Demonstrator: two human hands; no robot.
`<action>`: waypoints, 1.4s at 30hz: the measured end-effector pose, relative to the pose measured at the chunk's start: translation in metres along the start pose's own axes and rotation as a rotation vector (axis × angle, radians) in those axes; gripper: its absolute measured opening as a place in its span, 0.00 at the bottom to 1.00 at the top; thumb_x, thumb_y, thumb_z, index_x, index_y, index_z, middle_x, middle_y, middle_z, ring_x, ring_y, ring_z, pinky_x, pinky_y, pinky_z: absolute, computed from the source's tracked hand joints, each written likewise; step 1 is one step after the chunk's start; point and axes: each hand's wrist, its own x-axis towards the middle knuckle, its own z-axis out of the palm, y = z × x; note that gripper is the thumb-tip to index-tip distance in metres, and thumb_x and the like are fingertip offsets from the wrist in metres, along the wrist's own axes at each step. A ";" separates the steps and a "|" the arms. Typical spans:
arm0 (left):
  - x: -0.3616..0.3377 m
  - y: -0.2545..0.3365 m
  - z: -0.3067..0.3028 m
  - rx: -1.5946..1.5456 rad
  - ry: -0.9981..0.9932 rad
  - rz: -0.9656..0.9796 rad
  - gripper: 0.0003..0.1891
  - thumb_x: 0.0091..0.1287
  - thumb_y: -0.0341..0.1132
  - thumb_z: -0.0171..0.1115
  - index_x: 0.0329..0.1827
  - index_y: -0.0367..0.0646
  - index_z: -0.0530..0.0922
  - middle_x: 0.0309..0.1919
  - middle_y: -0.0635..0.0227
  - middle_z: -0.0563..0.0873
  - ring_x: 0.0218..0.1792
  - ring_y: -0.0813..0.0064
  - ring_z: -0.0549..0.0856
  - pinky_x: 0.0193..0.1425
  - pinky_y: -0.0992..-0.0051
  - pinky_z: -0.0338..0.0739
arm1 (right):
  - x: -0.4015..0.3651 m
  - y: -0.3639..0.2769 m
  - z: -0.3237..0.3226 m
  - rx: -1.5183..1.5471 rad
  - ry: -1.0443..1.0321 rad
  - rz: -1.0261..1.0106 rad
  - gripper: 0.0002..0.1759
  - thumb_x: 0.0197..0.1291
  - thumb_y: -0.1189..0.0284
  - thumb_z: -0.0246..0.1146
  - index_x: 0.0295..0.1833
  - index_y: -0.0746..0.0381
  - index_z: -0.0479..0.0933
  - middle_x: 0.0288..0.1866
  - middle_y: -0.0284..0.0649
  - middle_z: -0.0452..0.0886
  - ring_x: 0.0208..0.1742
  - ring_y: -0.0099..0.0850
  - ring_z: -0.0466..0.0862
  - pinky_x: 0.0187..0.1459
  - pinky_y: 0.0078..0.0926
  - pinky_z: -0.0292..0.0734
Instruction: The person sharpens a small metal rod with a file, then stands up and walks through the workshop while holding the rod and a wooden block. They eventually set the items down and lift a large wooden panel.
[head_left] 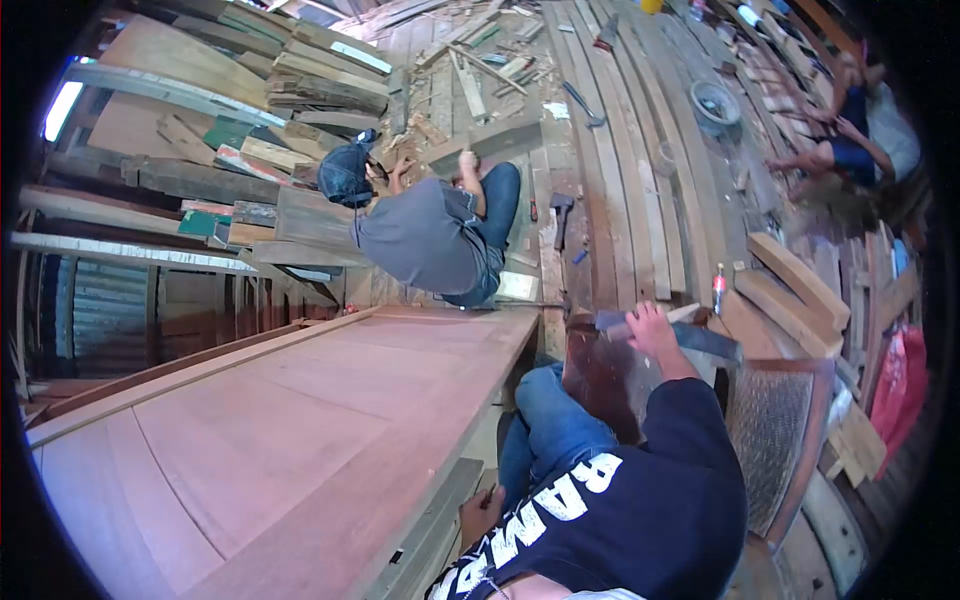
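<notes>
My right hand point(652, 332) reaches out to the right of my knees. Its fingers are closed over a greyish block-like piece point(612, 322), whose exact kind I cannot make out. A pale pointed wooden piece point(684, 313) sticks out just beyond that hand. Low beside my jeans, my left hand point(482, 515) hangs with loosely bent, parted fingers and nothing visible in them. It is close to the edge of a large reddish wooden panel door point(300, 400), which lies flat on my left. Dark brown wood point(600, 375) lies below my right hand.
Ahead, a co-worker in a grey shirt point(425, 235) crouches by a timber. Another person point(870, 140) sits far right. A hammer-like tool point(562, 220), a bottle point(719, 285), a bucket point(715, 103), long planks point(610, 150) and a framed mesh panel point(770, 440) lie around.
</notes>
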 end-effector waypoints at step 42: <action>0.038 0.181 -0.071 -0.731 -0.065 0.319 0.18 0.68 0.43 0.65 0.22 0.47 0.73 0.19 0.82 0.70 0.21 0.90 0.64 0.24 0.82 0.54 | -0.224 -0.158 0.013 0.451 -0.099 1.077 0.28 0.53 0.69 0.64 0.63 0.55 0.72 0.63 0.49 0.76 0.67 0.44 0.73 0.62 0.44 0.72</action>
